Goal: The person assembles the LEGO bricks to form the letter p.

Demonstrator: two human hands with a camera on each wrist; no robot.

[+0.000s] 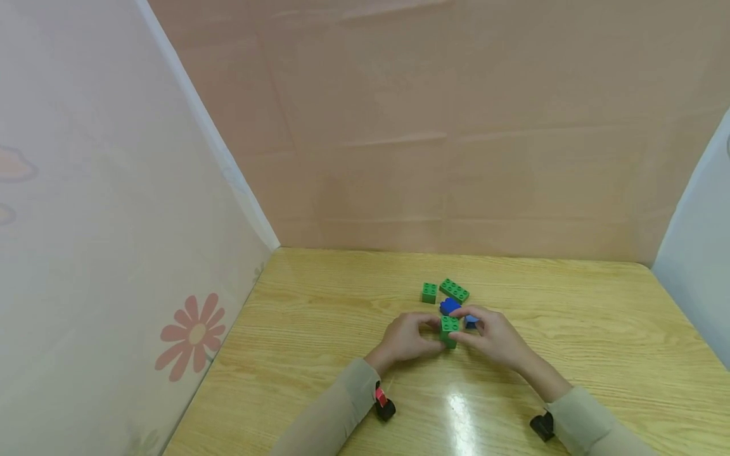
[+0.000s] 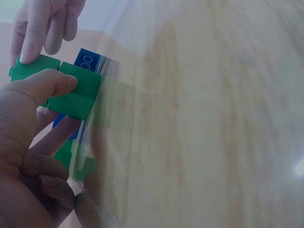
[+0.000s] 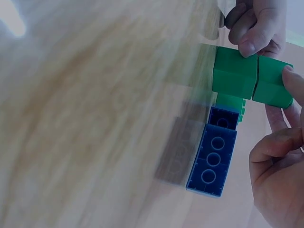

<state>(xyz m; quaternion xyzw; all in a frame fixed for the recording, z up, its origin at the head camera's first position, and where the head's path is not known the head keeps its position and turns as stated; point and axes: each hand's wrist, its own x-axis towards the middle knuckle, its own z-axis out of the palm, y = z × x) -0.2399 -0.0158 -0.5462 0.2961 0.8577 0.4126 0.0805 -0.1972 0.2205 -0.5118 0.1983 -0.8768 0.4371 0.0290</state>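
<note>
Two green toy building bricks are stacked one above the other, the upper brick (image 1: 449, 323) showing its studs and the lower brick (image 2: 76, 92) close to the tabletop. My left hand (image 1: 407, 337) pinches the lower one, its thumb flat on the side. From the other side my right hand (image 1: 495, 337) grips the upper brick between thumb and fingers. A thin dark seam runs between the two in the right wrist view. Just behind are a blue brick (image 1: 450, 306) and another blue brick (image 3: 211, 159), lying on its side with its hollow underside showing, partly hidden by my right hand in the head view.
Farther back on the wooden table (image 1: 319, 304) stand a small green brick (image 1: 429, 292) and a longer green brick (image 1: 454, 289). A brown covered wall (image 1: 456, 190) rises behind the table, and a pale flower-patterned sheet (image 1: 142, 209) borders its left side.
</note>
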